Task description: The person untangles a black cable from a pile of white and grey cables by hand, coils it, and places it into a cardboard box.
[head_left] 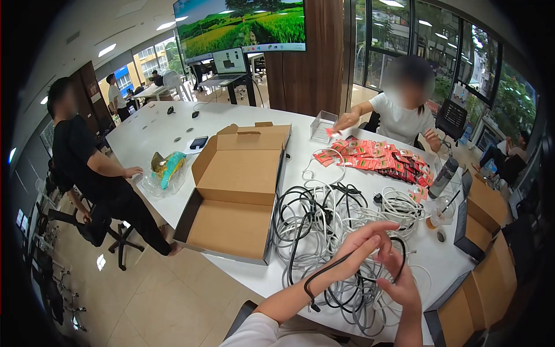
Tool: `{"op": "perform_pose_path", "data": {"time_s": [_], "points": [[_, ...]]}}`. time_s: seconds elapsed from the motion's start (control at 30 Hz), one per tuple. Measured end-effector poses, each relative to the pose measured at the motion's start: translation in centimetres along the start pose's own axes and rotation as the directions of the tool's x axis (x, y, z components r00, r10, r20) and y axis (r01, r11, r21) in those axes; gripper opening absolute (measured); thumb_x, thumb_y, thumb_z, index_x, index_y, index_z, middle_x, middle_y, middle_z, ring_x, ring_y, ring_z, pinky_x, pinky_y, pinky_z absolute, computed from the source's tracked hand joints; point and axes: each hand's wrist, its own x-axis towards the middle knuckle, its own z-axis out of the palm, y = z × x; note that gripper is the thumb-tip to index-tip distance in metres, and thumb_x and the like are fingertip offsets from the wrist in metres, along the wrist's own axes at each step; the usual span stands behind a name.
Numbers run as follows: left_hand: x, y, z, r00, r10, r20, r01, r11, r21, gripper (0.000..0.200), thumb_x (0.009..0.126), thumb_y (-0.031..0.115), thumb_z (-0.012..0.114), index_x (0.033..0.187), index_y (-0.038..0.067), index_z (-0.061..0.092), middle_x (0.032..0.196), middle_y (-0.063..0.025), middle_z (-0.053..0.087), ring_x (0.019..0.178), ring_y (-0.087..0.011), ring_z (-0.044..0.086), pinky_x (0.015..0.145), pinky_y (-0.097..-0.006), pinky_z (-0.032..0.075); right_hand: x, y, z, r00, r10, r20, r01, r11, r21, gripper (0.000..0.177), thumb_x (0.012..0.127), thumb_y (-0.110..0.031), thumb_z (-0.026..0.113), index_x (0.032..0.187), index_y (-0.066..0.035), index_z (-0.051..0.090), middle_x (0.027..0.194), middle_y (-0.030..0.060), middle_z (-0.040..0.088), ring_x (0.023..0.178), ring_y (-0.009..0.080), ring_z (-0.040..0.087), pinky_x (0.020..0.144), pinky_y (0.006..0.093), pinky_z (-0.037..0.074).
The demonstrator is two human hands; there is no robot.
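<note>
My left hand and my right hand meet above a tangled heap of cables. A black cable runs across my left wrist, with one end hanging beside the forearm. From there it passes between my hands and bends in a loop by the right fingers. My left fingers are stretched close together and pinch the cable near the right fingertips. Curled around the loop, my right hand has its thumb apart; part of the grip is hidden. Below lie white, grey and black cables, some coiled.
An open cardboard box stands left of the cables. Red packets lie at the far side, near a co-worker and a clear box. A bottle and more open boxes are right. Another person stands at the left edge.
</note>
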Motion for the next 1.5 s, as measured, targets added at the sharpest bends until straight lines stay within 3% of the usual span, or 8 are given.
{"op": "perform_pose_path", "data": {"time_s": [0.17,0.33,0.47,0.67,0.87,1.03,1.13,1.5], "points": [[-1.5,2.1,-1.4,0.999,0.026,-0.022,-0.024,0.997,0.067,0.047,0.092,0.009,0.053,0.137,0.003,0.04,0.116,-0.0129,0.056,0.097,-0.0163,0.058,0.087,-0.0305,0.046,0.6,2.0,-1.1,0.946,0.288,0.151,-0.302,0.951,0.074,0.03,0.096,-0.028,0.055,0.094,0.0,0.066,0.056,-0.0051,0.048,0.047,0.0035,0.046,0.05,0.0191,0.041],[-3.2,3.3,-3.0,0.94,-0.332,-0.084,0.326,0.942,-0.075,0.06,0.095,0.023,0.053,0.146,0.006,0.026,0.144,-0.0178,0.037,0.112,-0.0225,0.058,0.092,-0.0319,0.048,1.3,0.1,-3.7,0.972,0.162,-0.173,-0.151,0.986,0.075,0.034,0.097,-0.032,0.053,0.083,-0.003,0.063,0.052,-0.0073,0.038,0.045,0.0008,0.031,0.042,0.0208,0.021],[-5.8,-0.1,-5.5,0.783,-0.401,0.476,0.607,0.66,-0.443,0.065,0.096,0.041,0.047,0.145,0.003,0.027,0.111,-0.0157,0.062,0.078,-0.0156,0.065,0.065,-0.0224,0.05,2.2,-1.2,-5.9,0.898,0.057,-0.437,-0.012,0.994,0.106,0.028,0.097,-0.028,0.054,0.083,-0.004,0.058,0.053,-0.0069,0.037,0.045,0.0011,0.029,0.042,0.0204,0.021],[-6.7,0.4,-5.0,0.726,-0.495,0.477,0.455,0.866,0.207,0.045,0.092,0.025,0.058,0.127,-0.002,0.05,0.078,-0.0061,0.066,0.065,-0.0112,0.06,0.058,-0.0231,0.044,3.0,-3.1,-7.3,0.776,-0.111,-0.621,0.16,0.987,0.023,0.024,0.099,-0.024,0.048,0.087,-0.005,0.055,0.057,-0.0066,0.036,0.045,0.0004,0.027,0.042,0.019,0.02],[-7.5,-1.8,-5.1,0.701,-0.446,0.557,0.273,0.889,0.368,0.018,0.093,0.013,0.054,0.102,-0.002,0.059,0.081,-0.0069,0.066,0.072,-0.012,0.063,0.066,-0.0266,0.047,2.2,-5.4,-8.2,0.633,-0.158,-0.758,0.352,0.931,0.1,0.026,0.101,-0.028,0.046,0.088,-0.005,0.051,0.056,-0.0068,0.031,0.048,-0.0004,0.024,0.042,0.0187,0.018],[-7.1,-1.6,-5.5,0.8,-0.401,0.446,0.157,0.857,0.49,0.02,0.097,0.016,0.047,0.096,0.0,0.058,0.08,-0.0071,0.065,0.071,-0.0142,0.062,0.065,-0.0273,0.046,1.7,-3.8,-9.5,0.661,-0.09,-0.745,0.272,0.954,0.126,0.023,0.1,-0.026,0.046,0.094,-0.006,0.053,0.057,-0.0075,0.031,0.047,-0.0004,0.025,0.042,0.0179,0.02],[-5.9,-0.2,-5.0,0.887,-0.449,0.108,0.406,0.87,0.281,0.027,0.1,0.025,0.044,0.088,0.002,0.054,0.075,-0.0061,0.062,0.067,-0.0154,0.059,0.062,-0.0286,0.046,2.0,-2.5,-9.5,0.722,-0.012,-0.692,0.132,0.984,0.12,0.023,0.1,-0.027,0.047,0.094,-0.005,0.054,0.058,-0.0068,0.033,0.046,0.0003,0.026,0.042,0.0188,0.021],[-2.0,1.0,-4.1,0.95,0.017,-0.312,-0.068,0.986,-0.153,0.044,0.102,0.042,0.03,0.087,0.007,0.052,0.05,0.0062,0.023,0.043,-0.0069,0.024,0.046,-0.0243,0.022,2.3,-1.9,-8.1,0.986,0.158,0.048,-0.149,0.978,-0.148,0.024,0.087,-0.008,0.059,0.108,0.004,0.059,0.077,0.0049,0.064,0.071,0.0108,0.061,0.067,0.0258,0.05]]}}
